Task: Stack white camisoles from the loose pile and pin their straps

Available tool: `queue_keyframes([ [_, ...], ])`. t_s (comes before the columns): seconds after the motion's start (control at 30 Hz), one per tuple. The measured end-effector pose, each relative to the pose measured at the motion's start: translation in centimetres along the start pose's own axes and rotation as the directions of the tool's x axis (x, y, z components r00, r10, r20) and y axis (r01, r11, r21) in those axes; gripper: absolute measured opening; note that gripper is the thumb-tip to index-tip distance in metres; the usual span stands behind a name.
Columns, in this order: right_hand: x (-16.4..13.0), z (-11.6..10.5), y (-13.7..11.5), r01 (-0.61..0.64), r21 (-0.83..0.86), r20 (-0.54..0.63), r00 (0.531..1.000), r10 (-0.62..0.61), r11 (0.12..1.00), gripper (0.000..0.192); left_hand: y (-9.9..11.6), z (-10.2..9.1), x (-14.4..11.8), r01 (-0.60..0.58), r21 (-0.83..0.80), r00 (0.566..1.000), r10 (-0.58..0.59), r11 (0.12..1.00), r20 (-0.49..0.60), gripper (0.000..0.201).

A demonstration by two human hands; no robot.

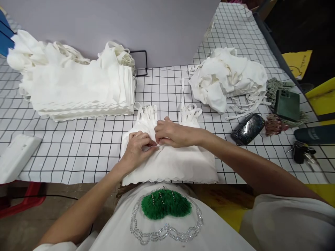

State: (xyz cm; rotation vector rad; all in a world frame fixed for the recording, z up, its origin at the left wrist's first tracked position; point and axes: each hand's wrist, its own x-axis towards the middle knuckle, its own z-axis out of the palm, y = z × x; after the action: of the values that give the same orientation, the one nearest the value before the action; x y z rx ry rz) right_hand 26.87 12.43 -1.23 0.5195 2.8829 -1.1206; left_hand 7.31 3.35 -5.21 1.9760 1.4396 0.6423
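Observation:
A small pile of white fabric pieces with straps [170, 160] lies at the near edge of the grid-patterned table [86, 146]. My left hand [137, 148] and my right hand [174, 133] meet over its top middle, fingertips pinching the same spot of white cloth. The straps [188, 113] fan out toward the far side of the pile.
A tall neat stack of white fabric [78, 89] stands at back left. A crumpled heap of white pieces [227, 78] lies at back right. To the right lie a dark case [247, 128], a hair claw [273, 124], a phone [288, 104] and keys [300, 151]. A white box [15, 157] sits at left.

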Motion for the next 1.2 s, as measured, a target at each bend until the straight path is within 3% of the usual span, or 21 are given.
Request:
queue_keyframes([
  [0.23,0.4,-0.5,-0.3,0.005,-0.023,0.107,0.994,-0.002,1.0,0.025,-0.1,-0.3,0.1,-0.043,-0.013,0.999,0.043,0.999,0.002,0.012],
  [0.63,0.7,1.3,-0.1,0.052,-0.065,-0.061,0.997,-0.056,0.997,0.022,-0.2,-0.5,0.2,-0.016,-0.059,1.0,0.017,0.998,0.018,0.016],
  [0.9,-0.1,3.9,0.3,0.038,-0.037,-0.359,0.932,-0.049,0.999,0.019,-0.3,-1.1,0.0,0.039,-0.109,0.998,-0.034,0.993,0.044,0.015],
  [1.1,0.4,4.3,-0.8,0.066,-0.151,-0.299,0.948,-0.109,0.986,0.025,-0.4,-0.8,0.3,0.02,-0.07,0.998,-0.016,0.997,0.058,0.019],
  [1.2,0.9,3.9,-0.8,0.083,-0.118,-0.315,0.942,-0.116,0.99,0.024,-0.5,-0.8,0.3,0.031,-0.095,0.998,-0.025,0.995,0.059,0.02],
])
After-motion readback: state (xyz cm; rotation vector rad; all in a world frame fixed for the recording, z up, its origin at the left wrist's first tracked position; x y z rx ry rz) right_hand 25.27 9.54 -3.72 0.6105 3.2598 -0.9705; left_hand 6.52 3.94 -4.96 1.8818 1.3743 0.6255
